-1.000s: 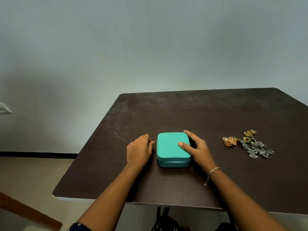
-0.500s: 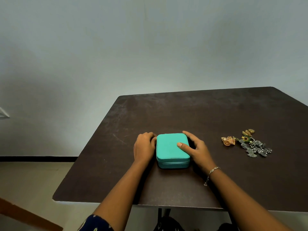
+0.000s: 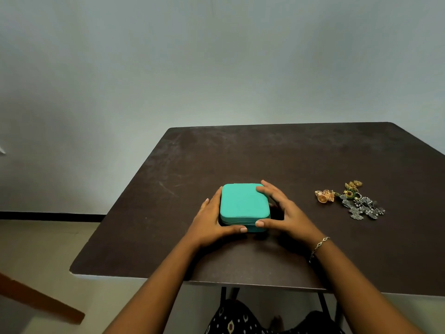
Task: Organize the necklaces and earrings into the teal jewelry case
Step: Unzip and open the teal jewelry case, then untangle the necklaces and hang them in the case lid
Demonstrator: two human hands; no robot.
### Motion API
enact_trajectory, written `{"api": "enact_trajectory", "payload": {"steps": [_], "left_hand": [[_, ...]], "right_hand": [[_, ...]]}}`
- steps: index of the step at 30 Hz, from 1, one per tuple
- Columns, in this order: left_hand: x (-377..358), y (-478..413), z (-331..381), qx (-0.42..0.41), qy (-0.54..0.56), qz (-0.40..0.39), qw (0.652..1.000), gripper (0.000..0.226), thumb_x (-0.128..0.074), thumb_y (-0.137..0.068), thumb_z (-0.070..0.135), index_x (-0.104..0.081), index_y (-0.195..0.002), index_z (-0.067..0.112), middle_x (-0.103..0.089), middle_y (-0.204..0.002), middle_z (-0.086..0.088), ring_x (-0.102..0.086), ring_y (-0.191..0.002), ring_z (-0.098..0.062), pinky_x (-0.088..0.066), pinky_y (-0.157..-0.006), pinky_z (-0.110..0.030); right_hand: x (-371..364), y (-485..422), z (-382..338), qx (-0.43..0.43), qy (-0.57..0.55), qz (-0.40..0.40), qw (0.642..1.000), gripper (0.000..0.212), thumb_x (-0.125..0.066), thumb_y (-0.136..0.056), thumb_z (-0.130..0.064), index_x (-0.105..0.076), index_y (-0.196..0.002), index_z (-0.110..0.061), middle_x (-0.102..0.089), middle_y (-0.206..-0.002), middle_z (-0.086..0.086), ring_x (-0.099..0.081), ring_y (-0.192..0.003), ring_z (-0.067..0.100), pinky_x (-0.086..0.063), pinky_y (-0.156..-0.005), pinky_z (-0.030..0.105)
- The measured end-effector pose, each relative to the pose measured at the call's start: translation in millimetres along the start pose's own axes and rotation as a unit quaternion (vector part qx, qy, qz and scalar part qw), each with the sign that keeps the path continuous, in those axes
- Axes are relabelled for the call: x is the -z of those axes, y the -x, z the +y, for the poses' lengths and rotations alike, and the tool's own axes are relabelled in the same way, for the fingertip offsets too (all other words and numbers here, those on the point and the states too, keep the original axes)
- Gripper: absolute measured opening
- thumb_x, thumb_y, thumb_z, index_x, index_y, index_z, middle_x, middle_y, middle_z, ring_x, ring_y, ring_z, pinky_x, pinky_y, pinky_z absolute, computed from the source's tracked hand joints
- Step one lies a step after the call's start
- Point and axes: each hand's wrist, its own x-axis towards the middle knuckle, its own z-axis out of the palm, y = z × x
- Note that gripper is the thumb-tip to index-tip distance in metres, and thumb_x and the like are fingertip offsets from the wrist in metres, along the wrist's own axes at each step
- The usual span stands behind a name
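The teal jewelry case (image 3: pixel 243 201) lies closed on the dark table (image 3: pixel 265 155), near its front edge. My left hand (image 3: pixel 209 222) holds its left side, fingers along the side and thumb wrapped across the front edge. My right hand (image 3: pixel 286 213) holds the right side, fingertips on the top right corner and thumb on the front edge beside the left thumb. To the right lies a small pile of jewelry: gold earrings (image 3: pixel 325 195), green-and-gold earrings (image 3: pixel 351 188) and a silver necklace (image 3: pixel 363 208).
The table's left edge runs diagonally, and its front edge is close to my body. A wooden bar (image 3: pixel 36 300) slants across the floor at lower left. A plain wall stands behind the table. I wear a thin bracelet (image 3: pixel 319 244) on my right wrist.
My left hand has left the zipper end at the case's left side and now cups that side with its thumb in front. My right thumb has come round to the front edge.
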Motion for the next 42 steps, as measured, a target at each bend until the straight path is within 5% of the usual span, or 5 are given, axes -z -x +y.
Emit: {"api": "enact_trajectory", "payload": {"steps": [14,23,28,38,42], "left_hand": [[0,3,4,0.0,-0.005,0.02,1.0,0.098,-0.074,-0.059,0.058,-0.024,-0.14,0.033,-0.04,-0.128,0.024,-0.034,-0.131,-0.009,-0.027,-0.111,-0.047],[0,-1,1,0.04,-0.022,-0.003,0.999,0.105,-0.074,-0.062,0.057,-0.012,-0.143,0.033,-0.03,-0.148,0.009,-0.02,-0.139,-0.022,-0.027,-0.111,-0.051],[0,-1,-1,0.052,-0.032,-0.003,0.998,0.118,-0.064,-0.047,0.075,-0.01,-0.144,0.034,-0.028,-0.149,0.011,-0.018,-0.14,-0.022,-0.029,-0.11,-0.051],[1,-2,-2,0.049,-0.035,-0.006,0.998,0.112,-0.073,-0.058,0.062,-0.009,-0.145,0.032,-0.028,-0.149,0.01,-0.017,-0.141,-0.022,-0.027,-0.111,-0.051],[1,-3,-3,0.046,-0.034,-0.007,0.998,0.111,-0.074,-0.059,0.061,-0.009,-0.145,0.032,-0.028,-0.149,0.011,-0.017,-0.14,-0.022,-0.026,-0.111,-0.051]], "right_hand": [[20,-32,-24,-0.018,0.018,0.038,0.999,0.057,-0.061,-0.055,-0.062,-0.062,-0.101,-0.028,-0.062,-0.107,-0.003,-0.058,-0.099,0.009,-0.049,-0.082,0.025],[24,-66,-37,-0.046,0.142,0.118,0.982,0.072,-0.027,-0.077,-0.069,-0.064,-0.09,-0.008,-0.067,-0.084,0.011,-0.062,-0.067,0.021,-0.051,-0.07,0.04],[23,-86,-33,-0.08,0.215,0.184,0.956,0.057,-0.023,-0.092,-0.052,-0.043,-0.055,-0.014,-0.051,-0.056,0.004,-0.054,-0.061,0.025,-0.045,-0.063,0.038],[24,-97,-15,-0.163,0.165,0.183,0.956,0.06,-0.033,-0.092,-0.052,-0.054,-0.07,-0.001,-0.06,-0.075,0.016,-0.056,-0.072,0.03,-0.048,-0.071,0.043],[24,-82,-24,-0.045,0.216,0.293,0.93,0.026,-0.05,-0.091,-0.032,-0.062,-0.093,-0.009,-0.065,-0.093,0.01,-0.059,-0.085,0.022,-0.051,-0.076,0.043]]}}
